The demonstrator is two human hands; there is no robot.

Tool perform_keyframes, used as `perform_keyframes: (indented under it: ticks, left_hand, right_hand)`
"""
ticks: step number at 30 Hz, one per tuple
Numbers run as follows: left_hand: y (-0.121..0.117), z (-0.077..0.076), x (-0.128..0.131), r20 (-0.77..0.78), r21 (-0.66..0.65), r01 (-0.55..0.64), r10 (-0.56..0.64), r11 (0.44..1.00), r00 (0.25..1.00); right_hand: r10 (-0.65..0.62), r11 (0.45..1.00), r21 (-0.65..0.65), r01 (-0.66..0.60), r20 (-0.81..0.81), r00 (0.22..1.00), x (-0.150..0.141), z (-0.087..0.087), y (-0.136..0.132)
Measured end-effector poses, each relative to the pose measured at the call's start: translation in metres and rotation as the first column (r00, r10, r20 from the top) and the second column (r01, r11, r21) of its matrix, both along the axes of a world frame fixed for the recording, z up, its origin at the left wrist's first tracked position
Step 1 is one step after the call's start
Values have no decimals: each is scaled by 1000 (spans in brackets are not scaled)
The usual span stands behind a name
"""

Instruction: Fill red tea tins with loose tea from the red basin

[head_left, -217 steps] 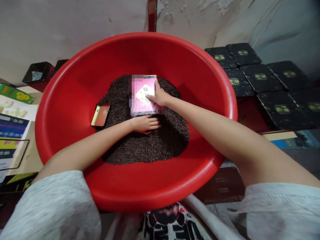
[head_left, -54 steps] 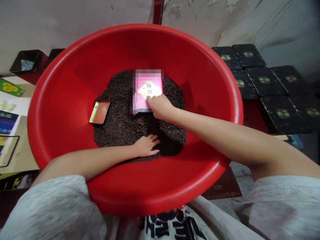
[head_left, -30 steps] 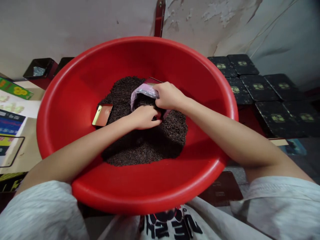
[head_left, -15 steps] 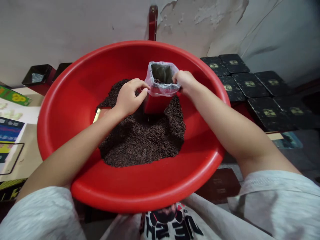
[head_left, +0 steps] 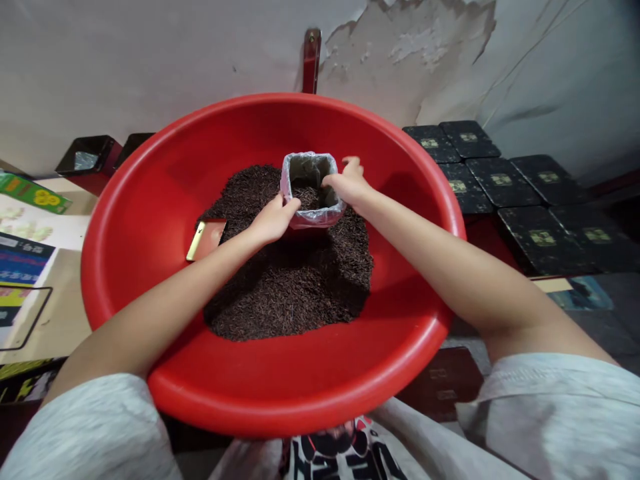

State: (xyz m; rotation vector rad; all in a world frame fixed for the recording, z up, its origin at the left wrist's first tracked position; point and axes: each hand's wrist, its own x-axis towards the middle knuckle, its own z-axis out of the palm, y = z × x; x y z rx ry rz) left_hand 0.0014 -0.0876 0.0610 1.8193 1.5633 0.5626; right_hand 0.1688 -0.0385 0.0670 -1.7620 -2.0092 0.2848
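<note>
A tall red tin, lined with a clear plastic bag folded over its rim, stands in dark loose bits like tea leaves. More of the same dark stuff shows inside it. My left hand grips the near left corner of the lined rim, thumb on top. At the right rim, my right hand has its thumb against the liner's inside, with the other fingers stretched out and apart from it. The big red basin surrounds both hands.
A small card-like piece with a yellow edge lies in the basin at left. Several black-lidded tins stand on the right. An open dark tin stands at far left, near printed cardboard. Behind is a peeling wall.
The lined tin has tilted toward me, showing more of its inside. My left hand has closed on its rim. My right hand has loosened its fingers from the bag's edge.
</note>
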Motion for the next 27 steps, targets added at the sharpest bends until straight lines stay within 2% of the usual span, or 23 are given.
perform_keyframes:
  ticks: [2, 4, 6, 9, 15, 19, 21, 24, 25, 27]
  left_hand:
    - [2, 2, -2, -19, -32, 42, -43, 999, 999]
    - [4, 5, -4, -19, -44, 70, -70, 997, 997]
    - [5, 7, -5, -11, -71, 100, -101, 992, 995]
    - [2, 10, -4, -24, -110, 119, -122, 987, 992]
    - [-14, 16, 5, -154, -93, 184, -196, 979, 968]
    - [-21, 15, 12, -206, -50, 172, -178, 984, 962]
    - [-25, 14, 15, -240, 6, 105, -101, 994, 966]
    - [-31, 13, 18, -220, 229, -36, 88, 973, 972]
    - [-32, 12, 19, -189, 306, -47, 109, 951, 976]
    - [-32, 10, 19, -139, 407, 11, 51, 914, 989]
  right_hand:
    - [-26, 992, 127, 25, 8, 1000, 0, 7, -4]
    - [82, 977, 196, -88, 36, 996, -1, 16, -10]
    - [200, 963, 166, -210, 78, 977, -1, 23, -14]
    - [272, 958, 66, -278, 92, 958, 1, 27, -13]
    - [232, 972, 18, -236, 112, 966, 5, 24, -6]
    - [135, 991, 7, -137, 101, 986, 3, 23, -9]
    - [86, 996, 1, -86, 58, 995, 3, 25, -10]
    - [73, 995, -64, -79, -88, 993, 6, 27, -8]
    - [87, 989, -102, -104, -162, 983, 8, 27, -6]
    - [106, 970, -175, -171, -327, 939, 10, 25, -3]
